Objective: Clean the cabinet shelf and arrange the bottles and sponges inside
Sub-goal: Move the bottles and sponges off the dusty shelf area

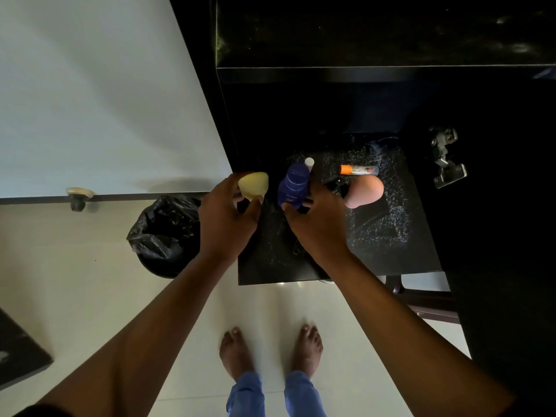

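Observation:
My left hand (227, 210) grips a pale yellow sponge (253, 184) at the left edge of the dark speckled shelf (388, 236). My right hand (319, 218) holds a dark blue bottle (294, 185) standing on the shelf, fingers curled round its lower part. A white cap (309, 162) shows just behind the bottle. To the right, a pink sponge (365, 191) sits on the shelf. Behind the pink sponge lies a small clear tube with an orange cap (358, 169). A small black object (337, 184) lies between the bottle and the pink sponge.
The black cabinet (361, 40) rises behind and right of the shelf, with a metal hinge (445, 156) on its right. A bin with a black bag (167, 233) stands on the light floor left of the shelf. A white door (90, 100) fills the left.

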### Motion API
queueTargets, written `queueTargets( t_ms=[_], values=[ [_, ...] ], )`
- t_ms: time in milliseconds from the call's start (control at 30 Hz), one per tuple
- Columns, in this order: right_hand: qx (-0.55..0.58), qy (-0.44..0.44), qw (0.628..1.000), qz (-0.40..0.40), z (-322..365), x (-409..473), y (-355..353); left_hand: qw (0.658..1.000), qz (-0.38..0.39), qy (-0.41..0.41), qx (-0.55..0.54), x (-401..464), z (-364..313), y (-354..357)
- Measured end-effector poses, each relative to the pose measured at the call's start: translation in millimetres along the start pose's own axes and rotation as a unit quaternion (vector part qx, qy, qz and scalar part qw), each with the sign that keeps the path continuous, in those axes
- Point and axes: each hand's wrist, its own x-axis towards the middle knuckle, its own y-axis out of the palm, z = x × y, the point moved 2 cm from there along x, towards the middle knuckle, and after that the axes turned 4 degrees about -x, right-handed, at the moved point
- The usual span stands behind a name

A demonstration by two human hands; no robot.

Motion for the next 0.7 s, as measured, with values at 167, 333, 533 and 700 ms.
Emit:
queueTargets(
  t_ms=[167, 333, 533, 700],
  values=[
    [-0.003, -0.006, 1.000, -0.002, -5, -4, 4, 0.999, 0.007, -0.019, -0.025, -5, 6, 5],
    [0.011, 0.011, 1.000, 0.005, -10, -28, -12, 0.997, -0.056, -0.043, -0.021, -31, 11, 1],
    [0.015, 0.069, 0.994, -0.088, -34, -70, -42, 0.994, -0.085, -0.060, -0.044, -95, -18, 3],
    [0.060, 0.133, 0.975, -0.165, -50, -67, -64, 0.999, 0.037, 0.021, -0.009, -111, -53, 42]
  ],
)
